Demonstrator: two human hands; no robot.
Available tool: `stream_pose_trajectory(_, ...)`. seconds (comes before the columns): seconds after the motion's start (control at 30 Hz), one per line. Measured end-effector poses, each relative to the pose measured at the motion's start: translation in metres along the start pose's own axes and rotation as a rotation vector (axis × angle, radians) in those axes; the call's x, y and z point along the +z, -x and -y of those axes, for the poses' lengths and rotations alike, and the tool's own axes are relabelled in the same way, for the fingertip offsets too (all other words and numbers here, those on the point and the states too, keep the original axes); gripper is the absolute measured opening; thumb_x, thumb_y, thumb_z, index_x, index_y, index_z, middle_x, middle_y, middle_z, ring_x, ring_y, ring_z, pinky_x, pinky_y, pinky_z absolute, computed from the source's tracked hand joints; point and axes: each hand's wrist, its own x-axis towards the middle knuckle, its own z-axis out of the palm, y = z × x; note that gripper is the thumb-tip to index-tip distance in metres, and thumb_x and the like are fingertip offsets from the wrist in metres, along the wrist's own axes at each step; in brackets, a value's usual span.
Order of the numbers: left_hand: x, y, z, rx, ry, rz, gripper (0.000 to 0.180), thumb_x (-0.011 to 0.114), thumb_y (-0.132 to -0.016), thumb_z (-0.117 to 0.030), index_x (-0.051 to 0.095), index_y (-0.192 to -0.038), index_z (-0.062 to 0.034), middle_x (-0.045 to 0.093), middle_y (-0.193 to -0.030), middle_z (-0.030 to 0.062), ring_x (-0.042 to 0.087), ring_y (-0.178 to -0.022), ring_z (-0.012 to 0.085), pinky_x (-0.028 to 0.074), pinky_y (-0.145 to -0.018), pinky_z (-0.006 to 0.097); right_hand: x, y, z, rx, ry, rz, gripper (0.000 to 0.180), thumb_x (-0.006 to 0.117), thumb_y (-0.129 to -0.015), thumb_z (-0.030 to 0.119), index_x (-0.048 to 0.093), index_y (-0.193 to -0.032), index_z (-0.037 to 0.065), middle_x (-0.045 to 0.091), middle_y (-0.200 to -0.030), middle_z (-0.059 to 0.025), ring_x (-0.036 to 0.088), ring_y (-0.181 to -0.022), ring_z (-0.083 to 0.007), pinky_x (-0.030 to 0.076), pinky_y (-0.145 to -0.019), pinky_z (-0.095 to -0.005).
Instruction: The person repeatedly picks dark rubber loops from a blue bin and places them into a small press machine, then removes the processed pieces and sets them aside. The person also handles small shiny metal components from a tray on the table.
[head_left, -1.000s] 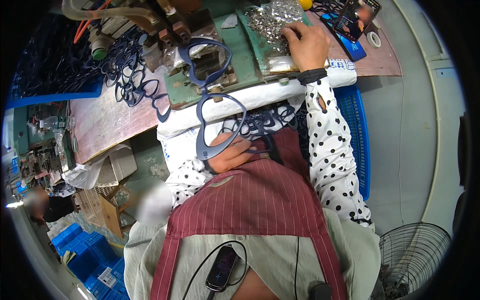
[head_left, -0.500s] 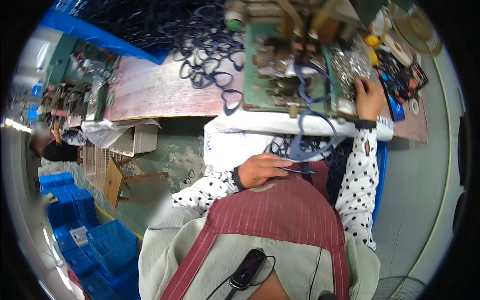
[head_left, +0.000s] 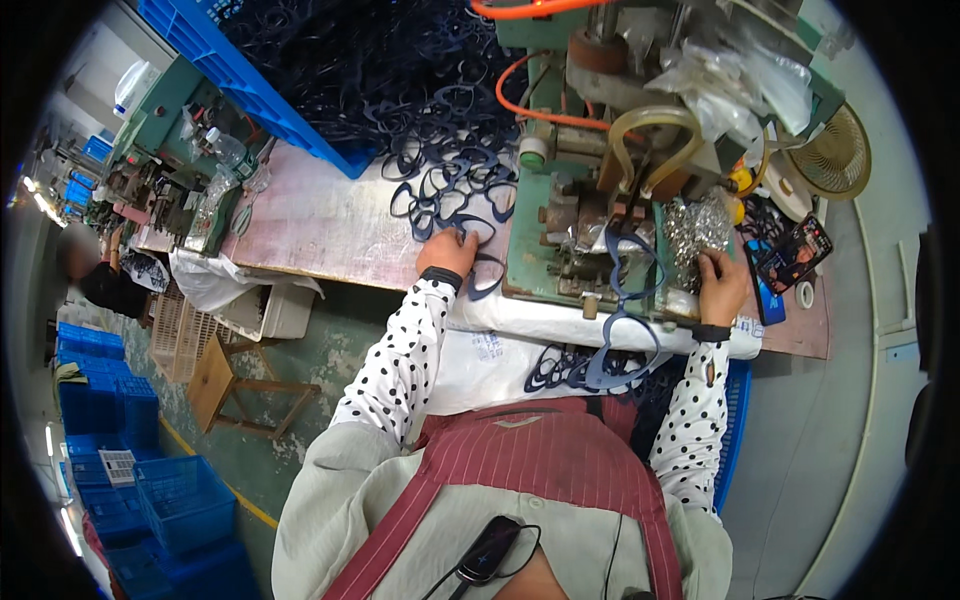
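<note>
Above, left hand [head_left: 449, 252] closes its grip on a dark blue eyeglass frame [head_left: 478, 232] on the table [head_left: 310, 225]; right hand [head_left: 722, 285] rests, fingers curled, in small metal parts [head_left: 695, 225]; whether it grips any cannot be told.

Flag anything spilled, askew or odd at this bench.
Dark blue heart-shaped frames have spilled from the blue crate across the worktable, tangled. The left hand rests on them. One frame hangs off the green machine's front edge, beside the right hand.

Glossy plastic frames [head_left: 455, 190]; shiny metal bits [head_left: 692, 228]; worn wooden bench [head_left: 320, 225]
</note>
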Motion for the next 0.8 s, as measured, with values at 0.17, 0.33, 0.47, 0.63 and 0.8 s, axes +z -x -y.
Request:
stream_pose_trajectory(0.17, 0.008, 0.003, -0.004, 0.292, 0.3, -0.182, 0.02, 0.057, -0.092, -0.02, 0.053, -0.089, -0.0016, 0.065, -0.07, 0.0195, 0.064, -0.066, 0.0375, 0.048, -0.057, 0.044, -0.007, -0.002, 0.025, -0.026, -0.079, -0.011, 0.011, 0.075, -0.075, 0.013, 0.074, -0.085, 0.01, 0.07, -0.085, -0.0074, 0.063, -0.086, -0.0271, 0.047, -0.077, -0.039)
stream_pose_trajectory(0.33, -0.066, 0.042, -0.078, 0.451, 0.683, -0.235, 0.012, 0.06, -0.092, -0.008, 0.056, -0.101, -0.0007, 0.064, -0.08, 0.0114, 0.06, -0.064, 0.0167, 0.046, -0.058, 0.029, -0.035, -0.012, 0.106, 0.139, -0.648, 0.115, 0.014, 0.069, -0.078, 0.003, 0.074, -0.091, 0.005, 0.07, -0.089, -0.0104, 0.062, -0.088, -0.0225, 0.047, -0.082, -0.0317)
stream_pose_trajectory(0.47, -0.125, 0.056, -0.125, 0.974, 0.557, -0.358, 0.015, 0.059, -0.093, -0.007, 0.063, -0.106, -0.0004, 0.066, -0.09, 0.0127, 0.063, -0.079, 0.0211, 0.049, -0.071, 0.03, -0.044, -0.012, 0.153, -0.007, -0.68, 0.111, 0.018, 0.07, -0.074, 0.004, 0.073, -0.091, 0.006, 0.068, -0.085, -0.007, 0.059, -0.085, -0.02, 0.044, -0.079, -0.0307)
stream_pose_trajectory(0.63, -0.138, 0.055, -0.159, 0.597, 1.117, -0.085, 0.017, 0.054, -0.098, -0.007, 0.06, -0.108, 0.0052, 0.067, -0.099, 0.0119, 0.066, -0.083, 0.0154, 0.053, -0.077, 0.027, -0.028, -0.007, 0.178, 0.012, -0.66, 0.058, 0.039, 0.073, -0.069, 0.007, 0.062, -0.106, 0.006, 0.07, -0.084, -0.0028, 0.058, -0.085, -0.0206, 0.036, -0.09, -0.0335)
stream_pose_trajectory(0.8, -0.14, 0.05, -0.163, 0.585, 1.186, -0.031, 0.015, 0.054, -0.097, -0.006, 0.061, -0.106, 0.0043, 0.068, -0.098, 0.0125, 0.066, -0.086, 0.0151, 0.054, -0.076, 0.028, -0.022, -0.004, 0.182, 0.188, -0.89, 0.158, 0.049, 0.073, -0.071, 0.006, 0.052, -0.115, 0.001, 0.071, -0.083, -0.0045, 0.059, -0.085, -0.0187, 0.036, -0.093, -0.0337)
